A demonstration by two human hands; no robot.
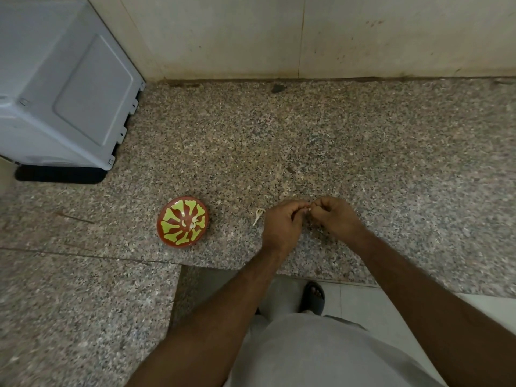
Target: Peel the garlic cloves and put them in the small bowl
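Observation:
Over the speckled granite counter [307, 141], my left hand [282, 223] and my right hand [336, 217] meet fingertip to fingertip. Both pinch a small pale garlic clove [308, 209], mostly hidden by the fingers. A small red bowl [183, 220] with a yellow-green pattern stands to the left of my hands; a few pale peeled cloves [192, 221] lie inside it. A strip of garlic skin [258, 215] lies on the counter just left of my left hand.
A grey appliance [64, 88] stands at the back left against the tiled wall [307, 34]. The counter's front edge runs below my hands, with a lower granite slab [83, 317] at the left. A sandalled foot [314, 297] shows on the floor.

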